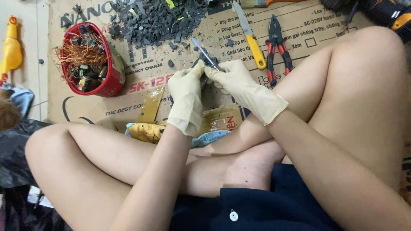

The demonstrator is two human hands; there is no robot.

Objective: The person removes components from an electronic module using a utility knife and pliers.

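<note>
A thin metal blade (200,48), silvery and narrow, slants up and to the left from between two gloved hands, above the middle of a sheet of cardboard (299,23) on the floor. The left hand (186,96) and right hand (239,81) both pinch closed around it and a small dark part (209,62). Toward the cardboard's far edge lie a yellow-handled knife (251,38) and red pliers (276,47); near its left edge stands a red bowl (113,81) of copper wire.

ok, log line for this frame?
left hand: grips small dark part | right hand: works thin metal tool on it | red bowl: copper wire
</note>
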